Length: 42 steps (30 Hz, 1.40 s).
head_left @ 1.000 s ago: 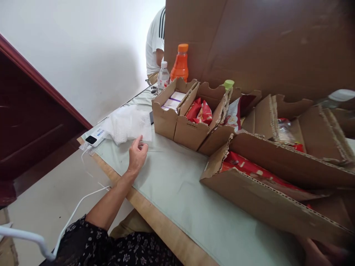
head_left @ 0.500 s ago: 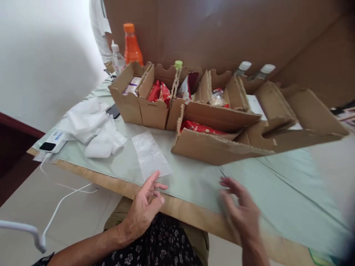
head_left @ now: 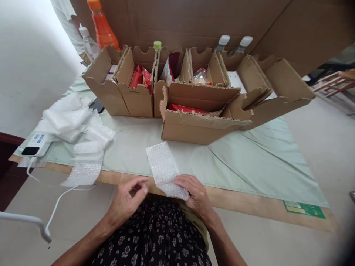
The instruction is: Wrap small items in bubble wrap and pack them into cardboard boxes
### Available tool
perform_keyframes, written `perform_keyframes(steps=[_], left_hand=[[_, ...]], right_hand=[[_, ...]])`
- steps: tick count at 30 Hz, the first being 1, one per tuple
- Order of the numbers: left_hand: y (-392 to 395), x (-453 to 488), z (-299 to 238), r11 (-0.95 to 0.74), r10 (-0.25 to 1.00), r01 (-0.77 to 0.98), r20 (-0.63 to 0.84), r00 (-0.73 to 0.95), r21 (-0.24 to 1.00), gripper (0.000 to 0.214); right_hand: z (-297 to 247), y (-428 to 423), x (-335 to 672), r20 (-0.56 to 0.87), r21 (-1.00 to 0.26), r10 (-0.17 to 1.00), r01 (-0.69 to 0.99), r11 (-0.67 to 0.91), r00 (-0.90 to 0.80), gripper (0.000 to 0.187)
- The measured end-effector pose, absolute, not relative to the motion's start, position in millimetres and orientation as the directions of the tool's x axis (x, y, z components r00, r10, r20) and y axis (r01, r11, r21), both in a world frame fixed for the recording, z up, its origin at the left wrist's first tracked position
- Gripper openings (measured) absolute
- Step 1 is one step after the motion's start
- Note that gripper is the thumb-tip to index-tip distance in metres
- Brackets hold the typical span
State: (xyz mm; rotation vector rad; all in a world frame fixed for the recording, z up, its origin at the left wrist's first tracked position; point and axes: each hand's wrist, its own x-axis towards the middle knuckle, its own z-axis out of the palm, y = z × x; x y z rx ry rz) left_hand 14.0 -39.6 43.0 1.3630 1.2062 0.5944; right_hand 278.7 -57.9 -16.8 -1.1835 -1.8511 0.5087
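Observation:
A small bubble-wrap bag (head_left: 163, 165) lies on the pale green cloth (head_left: 249, 162) at the table's near edge, its near end hanging over my lap. My right hand (head_left: 196, 194) grips that near end, thumb on top. My left hand (head_left: 129, 195) hovers just left of the bag with its fingers curled in a pinch; I cannot see anything in them. Behind the bag stands an open cardboard box (head_left: 194, 127) holding red packets (head_left: 186, 109).
A row of open cardboard boxes (head_left: 133, 94) with snack packets lines the back, with bottles and a cardboard wall behind. A heap of bubble-wrap bags (head_left: 72, 122) lies at the left beside a white device (head_left: 35, 144) with a cable. Another person's white shirt (head_left: 65, 18) shows top left.
The view has swung down and right. Both my hands have come together at the table's near edge; the right hand has taken hold of the bubble-wrap bag, now pulled closer.

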Motion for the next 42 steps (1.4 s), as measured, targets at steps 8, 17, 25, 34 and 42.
perform_keyframes(steps=[8,17,25,34,42], left_hand=[[-18.7,25.9,39.1,0.541,0.825,-0.034,-0.523,0.214,0.840,0.086],[18.7,51.3,24.8,0.506,0.863,-0.342,-0.472,0.182,0.792,0.101],[42.2,79.7,14.2,0.323,0.918,0.108,-0.339,0.207,0.940,0.074],[47.1,72.0,7.7,0.233,0.960,0.171,-0.254,0.113,0.957,0.054],[45.6,70.1,9.5,0.152,0.969,0.341,-0.208,0.133,0.928,0.050]], right_hand=[[18.8,-78.6,276.9,0.272,-0.961,0.962,0.035,0.273,-0.018,0.013],[27.0,-39.2,358.7,0.025,-0.991,0.923,0.113,0.074,-0.384,0.032],[16.9,-20.2,415.4,0.035,-0.940,0.987,0.342,-0.020,0.154,0.033],[0.4,-76.0,396.4,0.297,-0.800,0.795,0.592,-0.095,0.529,0.027],[-21.8,-38.2,368.8,0.351,-0.525,0.892,0.848,-0.064,0.285,0.019]])
